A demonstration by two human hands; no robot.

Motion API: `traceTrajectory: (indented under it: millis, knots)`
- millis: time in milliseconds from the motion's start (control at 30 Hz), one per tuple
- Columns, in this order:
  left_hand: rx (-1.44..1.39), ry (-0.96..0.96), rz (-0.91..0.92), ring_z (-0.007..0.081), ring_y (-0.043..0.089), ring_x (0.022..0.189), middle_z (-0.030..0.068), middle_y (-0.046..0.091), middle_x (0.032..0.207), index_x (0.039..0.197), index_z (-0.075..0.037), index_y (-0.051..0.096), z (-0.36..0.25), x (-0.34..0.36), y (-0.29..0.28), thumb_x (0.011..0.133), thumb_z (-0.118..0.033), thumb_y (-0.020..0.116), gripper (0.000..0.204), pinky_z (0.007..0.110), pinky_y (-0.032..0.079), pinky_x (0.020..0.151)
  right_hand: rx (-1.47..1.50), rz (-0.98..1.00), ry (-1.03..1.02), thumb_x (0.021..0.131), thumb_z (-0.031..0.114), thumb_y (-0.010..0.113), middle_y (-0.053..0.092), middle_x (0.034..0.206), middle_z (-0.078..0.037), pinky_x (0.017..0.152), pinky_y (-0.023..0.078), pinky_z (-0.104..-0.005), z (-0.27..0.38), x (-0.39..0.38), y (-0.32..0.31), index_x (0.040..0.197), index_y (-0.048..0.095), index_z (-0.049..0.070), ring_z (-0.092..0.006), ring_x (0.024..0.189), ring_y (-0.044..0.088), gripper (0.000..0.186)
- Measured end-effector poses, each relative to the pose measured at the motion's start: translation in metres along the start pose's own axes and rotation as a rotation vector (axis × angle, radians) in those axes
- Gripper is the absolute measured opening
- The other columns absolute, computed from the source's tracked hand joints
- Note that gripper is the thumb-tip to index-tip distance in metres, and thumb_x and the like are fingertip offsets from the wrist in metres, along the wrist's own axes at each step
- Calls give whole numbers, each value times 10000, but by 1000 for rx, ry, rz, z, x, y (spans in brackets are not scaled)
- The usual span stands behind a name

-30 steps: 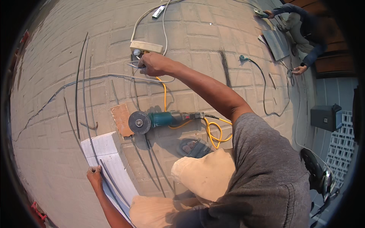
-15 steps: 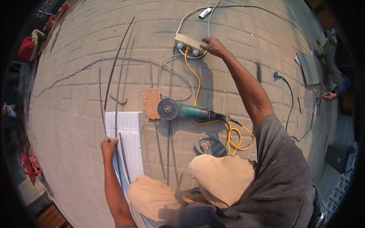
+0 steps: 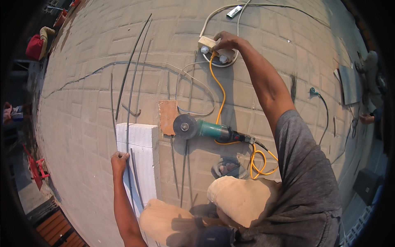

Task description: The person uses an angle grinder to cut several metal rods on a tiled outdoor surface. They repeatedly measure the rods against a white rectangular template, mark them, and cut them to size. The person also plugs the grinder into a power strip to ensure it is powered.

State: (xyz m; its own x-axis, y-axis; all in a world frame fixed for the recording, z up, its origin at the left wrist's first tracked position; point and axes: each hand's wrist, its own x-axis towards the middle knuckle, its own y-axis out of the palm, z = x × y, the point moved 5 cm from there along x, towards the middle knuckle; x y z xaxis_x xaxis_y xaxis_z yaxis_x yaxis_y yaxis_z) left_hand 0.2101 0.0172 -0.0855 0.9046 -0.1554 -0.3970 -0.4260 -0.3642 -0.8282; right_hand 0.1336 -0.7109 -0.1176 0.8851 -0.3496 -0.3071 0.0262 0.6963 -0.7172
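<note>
My left hand (image 3: 120,159) pinches a long thin metal rod (image 3: 131,101) over the white foam block (image 3: 140,138), which bears other thin rods. Higher up, my right hand (image 3: 225,40) grips the top of a cream power strip (image 3: 204,41), where a yellow plug (image 3: 213,54) and two white plugs (image 3: 224,58) sit. An angle grinder (image 3: 211,131) lies between my hands with its dark disc beside a tan board scrap (image 3: 166,115), its yellow cord (image 3: 259,168) looped at its right. Several other rods (image 3: 177,164) lie on the paving.
A co-worker (image 3: 372,78) crouches at far right by a grey sheet (image 3: 349,84), a green plug and dark cord (image 3: 327,119). A red-and-tan bag (image 3: 35,47), red metal item (image 3: 38,164) and another person's part (image 3: 10,113) appear left. A small white item (image 3: 234,11) lies at top.
The view has swung, shifting the scene rightward. My right hand has moved from around the plugs and wires to the top of the power strip; my left hand stays on the rod.
</note>
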Motion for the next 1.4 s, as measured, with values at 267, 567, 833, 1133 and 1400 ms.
traceTrajectory:
  millis: [267,567,833,1133,1400]
  knots:
    - [-27,-33,4,128,524,621,51,628,670,759,25,658,-1,-4,-4,841,-122,791,214,336,450,599,-132,34,-64,638,220,796,734,1066,-245,881,557,-370,-3,-19,-38,1134,710,-81,-329,958,721,586]
    - [412,-93,196,251,666,712,138,718,794,853,5,711,-12,6,-16,826,-257,819,284,397,499,665,-82,-47,-120,619,114,799,725,1103,-235,926,545,-374,-31,-61,-46,1182,690,-59,-335,1017,703,599]
    - [397,790,58,374,655,1089,211,670,1188,1209,-8,647,-358,14,30,942,-422,680,494,454,515,911,-217,-62,-181,641,132,821,737,1048,-206,881,563,-393,12,-94,-54,1175,707,-18,-345,977,714,566]
    - [210,1157,368,416,586,1217,221,661,1259,1279,-45,657,-626,11,167,973,-750,317,840,518,429,1035,-422,-142,-124,632,174,805,715,875,-93,939,428,-428,61,-154,-66,897,724,101,-280,911,672,286]
    - [273,1027,1162,349,605,1237,240,620,1340,1459,-95,538,-661,-91,268,832,-936,222,1096,455,469,1038,-418,-305,-53,652,214,828,727,930,-91,1139,334,-538,14,-276,-90,903,724,92,-270,1042,673,297]
